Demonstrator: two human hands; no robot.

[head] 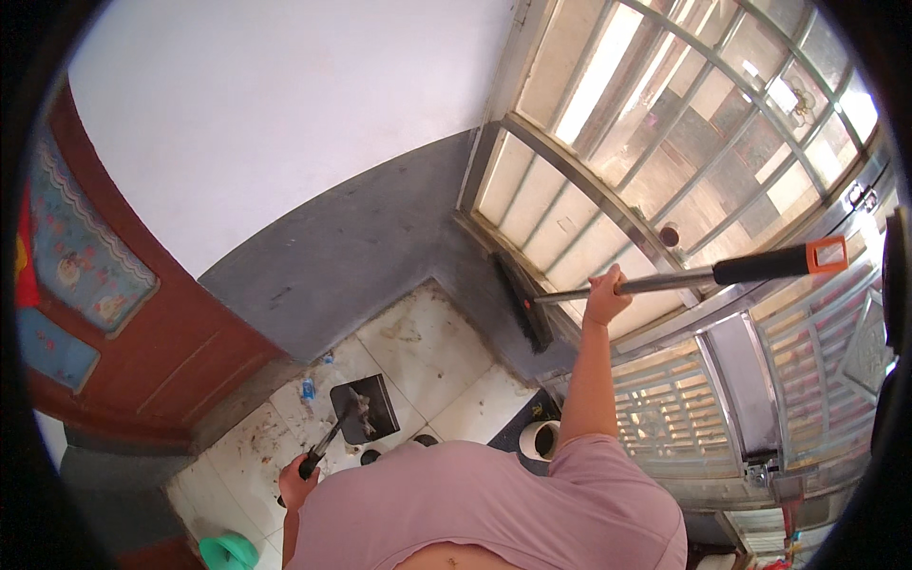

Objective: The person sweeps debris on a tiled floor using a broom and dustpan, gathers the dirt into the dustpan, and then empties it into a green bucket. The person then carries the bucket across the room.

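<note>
In my right hand (605, 296) is the metal pole of a broom (666, 281), held raised and sideways. Its black grip with an orange end points to the right. The dark broom head (520, 303) is up against the lower part of the window frame. My left hand (298, 483) grips the black handle of a dustpan (388, 406), whose pan is at the tiled floor (456, 406). Grey debris (362, 410) lies in the pan. Dirt and a small blue wrapper (308, 389) are on the tiles left of the pan.
A barred window (641, 142) rises at the right, with a metal lattice door (670, 420) beside it. At left is a red-brown wooden door (192, 356) with patterned panels. A white cylindrical container (540, 439) stands by my right side. A green plastic vessel (228, 552) sits at lower left.
</note>
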